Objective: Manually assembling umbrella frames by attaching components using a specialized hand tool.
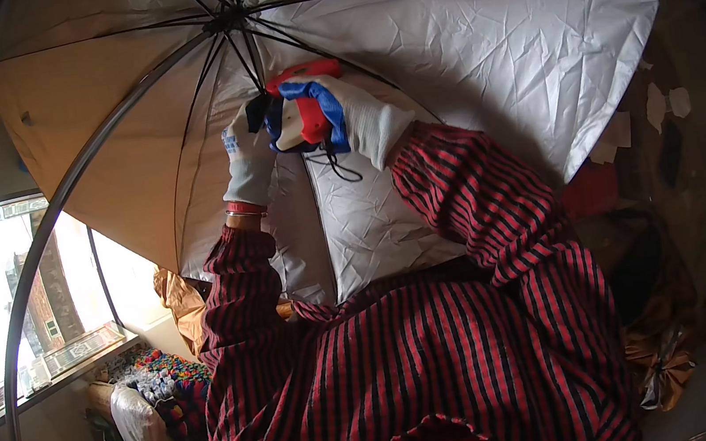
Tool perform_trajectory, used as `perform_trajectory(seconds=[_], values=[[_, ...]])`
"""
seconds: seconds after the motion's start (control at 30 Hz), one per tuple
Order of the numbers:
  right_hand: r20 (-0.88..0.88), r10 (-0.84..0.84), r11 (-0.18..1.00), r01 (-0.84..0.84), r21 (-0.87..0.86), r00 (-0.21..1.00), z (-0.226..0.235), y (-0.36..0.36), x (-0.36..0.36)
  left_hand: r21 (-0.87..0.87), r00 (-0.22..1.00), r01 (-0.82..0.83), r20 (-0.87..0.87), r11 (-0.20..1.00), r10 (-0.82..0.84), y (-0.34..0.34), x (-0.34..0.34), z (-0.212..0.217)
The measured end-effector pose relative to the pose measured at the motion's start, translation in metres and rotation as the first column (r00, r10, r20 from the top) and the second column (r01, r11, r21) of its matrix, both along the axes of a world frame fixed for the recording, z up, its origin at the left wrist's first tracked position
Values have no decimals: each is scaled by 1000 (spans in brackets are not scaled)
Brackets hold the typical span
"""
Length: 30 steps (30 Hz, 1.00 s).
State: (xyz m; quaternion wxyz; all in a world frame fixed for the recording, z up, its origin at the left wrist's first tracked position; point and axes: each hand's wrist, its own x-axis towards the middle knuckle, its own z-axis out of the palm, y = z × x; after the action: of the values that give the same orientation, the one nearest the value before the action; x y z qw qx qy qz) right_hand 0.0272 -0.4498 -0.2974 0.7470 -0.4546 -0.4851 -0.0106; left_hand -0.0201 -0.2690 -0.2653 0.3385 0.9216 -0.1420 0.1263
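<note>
An opened umbrella with a silvery underside spreads in front of me, its dark ribs meeting at a black hub. Below the hub, my gloved right hand is closed around a red and cream hand-held device, whose exact kind I cannot make out. A thin black cord loop dangles beneath it. My left hand, in a white glove with blue-black fingertips, is closed close against the device, near a rib's lower end. What its fingers pinch is hidden.
A thick dark curved pole runs from the hub down the left side. Beyond it is a bright window with a sill. Multicoloured knitted-looking material and a white plastic-wrapped bundle lie lower left. Brown wrapping sits lower right.
</note>
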Motion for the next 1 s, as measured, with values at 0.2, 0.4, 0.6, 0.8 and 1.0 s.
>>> perform_trajectory(seconds=[0.2,0.4,0.6,0.8,1.0], values=[[-950,310,887,-367,279,28,25,-19,-7,-116,976,-174,-150,978,156,-12,10,-12],[-971,176,948,-294,123,161,9,-3,-2,-13,928,-314,-213,949,304,-21,9,-1],[-900,434,842,-375,388,41,-11,-36,-28,77,946,-321,-16,944,323,11,18,-21],[-889,458,759,-516,397,-10,-12,-14,-59,649,933,-356,216,672,286,106,47,37],[-869,410,876,-386,290,277,18,-28,-60,513,886,-452,164,730,433,91,56,75]])
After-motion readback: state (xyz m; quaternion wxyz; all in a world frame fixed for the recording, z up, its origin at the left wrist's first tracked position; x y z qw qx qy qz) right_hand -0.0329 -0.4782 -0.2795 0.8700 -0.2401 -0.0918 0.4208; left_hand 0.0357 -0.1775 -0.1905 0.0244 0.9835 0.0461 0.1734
